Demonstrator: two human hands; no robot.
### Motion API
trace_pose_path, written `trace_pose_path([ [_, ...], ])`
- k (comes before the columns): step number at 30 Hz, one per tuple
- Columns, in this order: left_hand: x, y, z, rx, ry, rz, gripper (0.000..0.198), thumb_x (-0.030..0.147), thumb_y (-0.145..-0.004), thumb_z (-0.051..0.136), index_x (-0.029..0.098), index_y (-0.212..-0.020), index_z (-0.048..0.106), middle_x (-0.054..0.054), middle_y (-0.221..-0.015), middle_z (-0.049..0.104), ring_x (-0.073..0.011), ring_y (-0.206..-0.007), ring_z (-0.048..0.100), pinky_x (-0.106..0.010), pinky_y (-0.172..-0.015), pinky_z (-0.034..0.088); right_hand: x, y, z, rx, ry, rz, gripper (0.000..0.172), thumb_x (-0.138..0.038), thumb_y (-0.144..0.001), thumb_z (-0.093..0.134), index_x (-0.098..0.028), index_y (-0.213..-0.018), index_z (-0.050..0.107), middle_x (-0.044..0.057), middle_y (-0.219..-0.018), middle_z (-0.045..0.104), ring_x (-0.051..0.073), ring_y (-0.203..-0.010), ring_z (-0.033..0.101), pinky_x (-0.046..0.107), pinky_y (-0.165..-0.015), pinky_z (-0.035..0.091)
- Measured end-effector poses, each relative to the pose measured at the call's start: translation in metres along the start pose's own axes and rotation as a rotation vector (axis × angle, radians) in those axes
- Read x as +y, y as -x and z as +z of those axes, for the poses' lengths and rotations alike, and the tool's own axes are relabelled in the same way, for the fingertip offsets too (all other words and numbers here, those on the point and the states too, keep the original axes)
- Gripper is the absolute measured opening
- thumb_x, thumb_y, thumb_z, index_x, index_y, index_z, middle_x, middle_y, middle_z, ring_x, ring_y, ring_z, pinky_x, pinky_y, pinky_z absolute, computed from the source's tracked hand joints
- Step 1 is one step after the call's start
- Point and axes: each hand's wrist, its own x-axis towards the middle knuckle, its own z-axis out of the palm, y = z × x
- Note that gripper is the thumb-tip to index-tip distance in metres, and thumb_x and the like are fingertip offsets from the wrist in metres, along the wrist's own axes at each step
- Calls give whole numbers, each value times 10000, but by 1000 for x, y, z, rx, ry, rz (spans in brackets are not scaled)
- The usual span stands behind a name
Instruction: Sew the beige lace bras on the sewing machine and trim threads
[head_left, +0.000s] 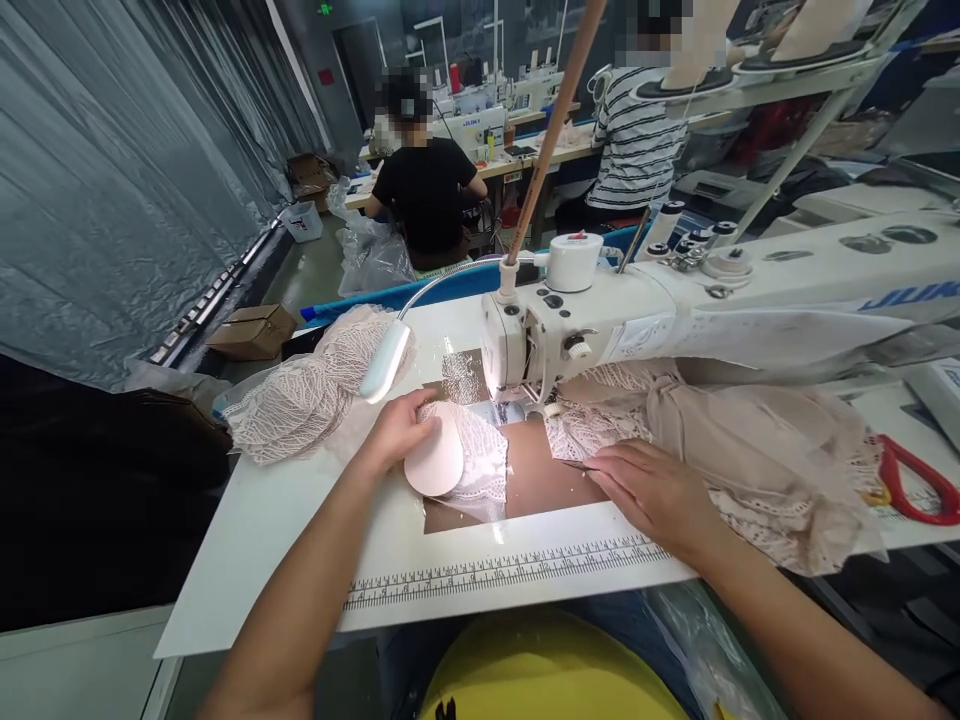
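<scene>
My left hand [401, 432] pinches the upper left edge of a pale pink rounded pad [435, 462]. White lace fabric [484, 455] lies with the pad, left of the needle area. Between the fingers of my right hand [656, 492] is a thin dark pointed tool [574, 465]; its kind is not clear. The tool's tip is close to a lace edge [592, 425] of the beige fabric bundle. A white sewing machine [517, 340] stands just beyond both hands, and its needle area is small and partly hidden.
Stacked lace pieces [300, 400] lie on the left of the white table [262, 540]. A lamp [386, 360] leans over the work. Beige fabric [765, 440] and red-handled scissors [911, 480] lie at right. A printed ruler [510, 570] runs along the front. Two people sit at machines beyond.
</scene>
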Motion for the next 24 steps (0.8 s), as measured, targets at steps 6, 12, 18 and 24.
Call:
trace_pose_path([
  [6, 13, 21, 3, -201, 310, 66, 287, 315, -744, 652, 152, -980, 667, -72, -1000, 675, -210, -878, 620, -285, -750, 469, -18, -4, -8, -124, -393, 221, 247, -285, -946, 340, -203, -936, 573, 45, -811, 694, 165, -699, 658, 276, -635, 500],
  [12, 21, 36, 16, -384, 626, -44, 252, 366, -729, 710, 130, -777, 636, -14, -711, 585, -121, -646, 521, -233, -591, 393, -46, -45, 1, -343, -557, 320, 261, -356, -893, 437, -207, -1034, 598, 23, -826, 642, 168, -729, 593, 264, -625, 443],
  [18, 18, 41, 32, -501, 773, -88, 264, 363, -716, 736, 122, -784, 652, 3, -669, 555, -95, -613, 469, -219, -571, 358, -59, -82, 14, -439, -707, 218, 208, -356, -831, 554, -161, -815, 624, -10, -707, 549, 119, -619, 488, 241, -587, 376],
  [24, 12, 41, 40, -547, 821, -124, 282, 375, -711, 741, 120, -818, 691, -23, -684, 608, -113, -603, 502, -229, -560, 378, -60, -88, 33, -344, -749, 236, 374, -361, -877, 490, -188, -566, 375, -55, -578, 345, 98, -548, 353, 237, -526, 290],
])
